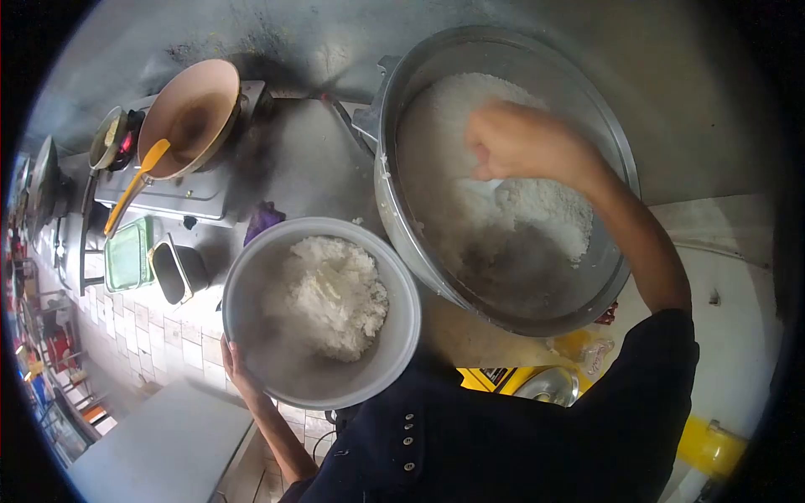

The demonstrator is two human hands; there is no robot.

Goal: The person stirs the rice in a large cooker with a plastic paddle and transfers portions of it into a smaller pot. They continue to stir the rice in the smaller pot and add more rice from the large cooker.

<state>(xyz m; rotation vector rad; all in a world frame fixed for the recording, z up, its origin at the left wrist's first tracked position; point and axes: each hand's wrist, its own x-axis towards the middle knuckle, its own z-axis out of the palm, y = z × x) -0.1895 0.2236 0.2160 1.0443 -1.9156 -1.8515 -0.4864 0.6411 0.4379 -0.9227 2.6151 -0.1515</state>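
Note:
Steam rises around a large metal pot at the upper right, where white rice lies along one side. Inside it, my right hand is closed around a pale scoop, partly hidden by the fingers and steam; the hand is slightly blurred. Beside the big pot is a smaller grey pot with a mound of rice in it. My left hand grips this smaller pot at its lower left side, fingers partly out of sight behind the wall.
A pan stands on a stove at the upper left, with an orange spatula across its edge. Nearby are a green container, a dark metal container and a purple cloth. A white surface is lower left.

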